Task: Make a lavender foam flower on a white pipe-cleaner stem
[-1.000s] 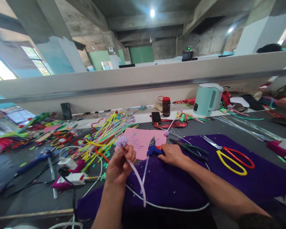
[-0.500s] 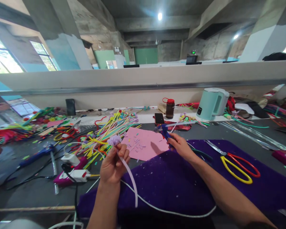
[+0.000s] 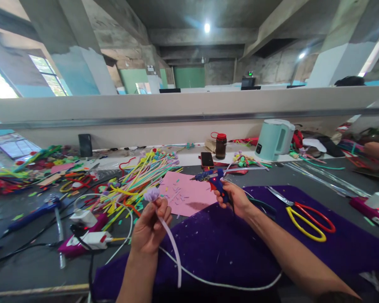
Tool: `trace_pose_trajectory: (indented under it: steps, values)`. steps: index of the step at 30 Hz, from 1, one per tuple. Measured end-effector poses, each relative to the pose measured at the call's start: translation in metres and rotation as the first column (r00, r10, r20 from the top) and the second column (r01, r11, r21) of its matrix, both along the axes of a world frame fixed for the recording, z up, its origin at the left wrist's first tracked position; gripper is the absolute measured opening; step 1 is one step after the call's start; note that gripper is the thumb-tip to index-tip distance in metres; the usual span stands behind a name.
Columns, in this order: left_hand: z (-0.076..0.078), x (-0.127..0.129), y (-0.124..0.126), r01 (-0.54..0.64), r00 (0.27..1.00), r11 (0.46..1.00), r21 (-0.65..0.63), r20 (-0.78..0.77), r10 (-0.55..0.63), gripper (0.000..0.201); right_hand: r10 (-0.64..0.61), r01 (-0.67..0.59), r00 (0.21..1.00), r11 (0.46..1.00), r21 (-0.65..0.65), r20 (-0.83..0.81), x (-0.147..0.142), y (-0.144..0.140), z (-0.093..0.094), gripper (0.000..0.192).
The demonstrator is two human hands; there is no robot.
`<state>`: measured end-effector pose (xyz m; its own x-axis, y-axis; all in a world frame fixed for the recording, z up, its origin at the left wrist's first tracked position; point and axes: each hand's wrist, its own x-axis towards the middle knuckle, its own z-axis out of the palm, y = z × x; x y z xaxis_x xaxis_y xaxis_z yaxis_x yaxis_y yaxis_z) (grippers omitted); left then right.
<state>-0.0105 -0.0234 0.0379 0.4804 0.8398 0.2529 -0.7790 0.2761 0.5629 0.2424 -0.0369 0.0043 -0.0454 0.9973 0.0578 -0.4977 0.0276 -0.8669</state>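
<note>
Pinched in my left hand (image 3: 154, 219) is a lilac pipe cleaner flower (image 3: 152, 194), its head above the fingertips and its long pale stem (image 3: 175, 248) curving down below. My right hand (image 3: 233, 195) is wrapped round the handle of a blue glue gun (image 3: 215, 179), with a red light lit on its body. The gun's nozzle points left, toward the flower but apart from it. Beneath the nozzle lies a pink sheet (image 3: 192, 204) strewn with small lilac snippets. A purple cloth (image 3: 221, 248) is spread below both hands.
Red-and-yellow-handled scissors (image 3: 306, 219) lie on the cloth at right. Colourful pipe cleaners (image 3: 145, 172) are heaped behind my left hand. A second glue gun (image 3: 34, 214) and a power strip (image 3: 85, 242) with cords sit at left. A kettle (image 3: 273, 139) and bottle (image 3: 221, 147) stand behind.
The glue gun has turned in my right hand, so its body and nozzle now show side-on, pointing left. The left hand still holds the flower. The whole view has shifted slightly.
</note>
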Motion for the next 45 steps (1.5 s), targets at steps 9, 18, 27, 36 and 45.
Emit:
trace_pose_trajectory:
  steps: [9,18,27,36,45]
  values:
    - [-0.017,0.013,0.008,0.004,0.999,0.997,-0.080,-0.052,-0.008,0.007,0.037,-0.036,0.997,0.999,0.006,-0.070,0.002,0.002,0.001,0.033]
    - [-0.033,0.014,0.011,-0.010,0.995,0.995,-0.101,-0.096,0.000,0.008,0.039,-0.039,0.999,0.999,0.022,-0.036,-0.003,0.001,0.000,0.028]
    - [-0.035,0.017,0.006,-0.030,0.992,0.993,-0.115,-0.123,0.016,0.010,0.091,-0.090,0.992,0.996,-0.020,0.088,-0.003,0.004,-0.009,0.024]
    - [-0.022,0.019,-0.009,-0.018,0.981,0.997,-0.073,-0.192,0.004,0.012,0.250,-0.189,0.871,0.965,-0.181,0.424,-0.019,0.001,-0.029,0.020]
    - [0.013,0.014,-0.034,-0.126,0.858,0.987,0.100,-0.489,0.159,0.018,-0.142,0.058,0.567,0.990,0.132,0.811,-0.012,-0.009,-0.008,0.015]
